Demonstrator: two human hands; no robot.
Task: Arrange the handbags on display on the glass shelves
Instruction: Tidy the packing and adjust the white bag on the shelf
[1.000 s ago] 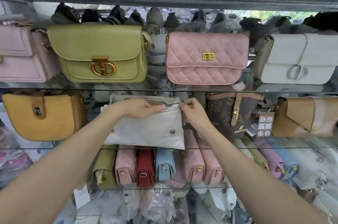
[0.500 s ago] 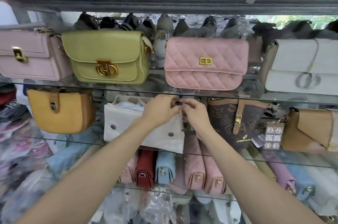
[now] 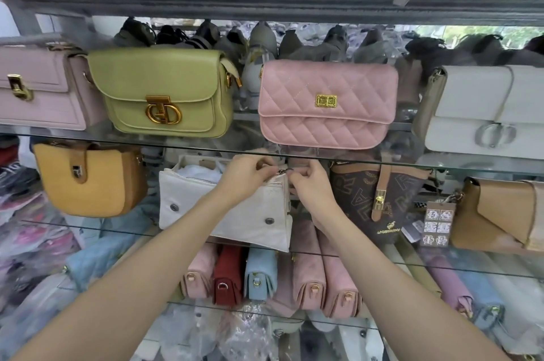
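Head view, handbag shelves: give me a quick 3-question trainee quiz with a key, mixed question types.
1. True or false: the green bag stands on the same glass shelf as the quilted pink bag.
2. Multiple choice: both hands meet at the top corner of which bag? A) mustard bag B) white canvas bag C) brown monogram bag
3. Fill in: the checked paper tag hangs between the brown monogram bag and the ____ bag.

Key
1. True.
2. B: the left hand and right hand pinch a small metal piece at its top right corner.
3. Tan.
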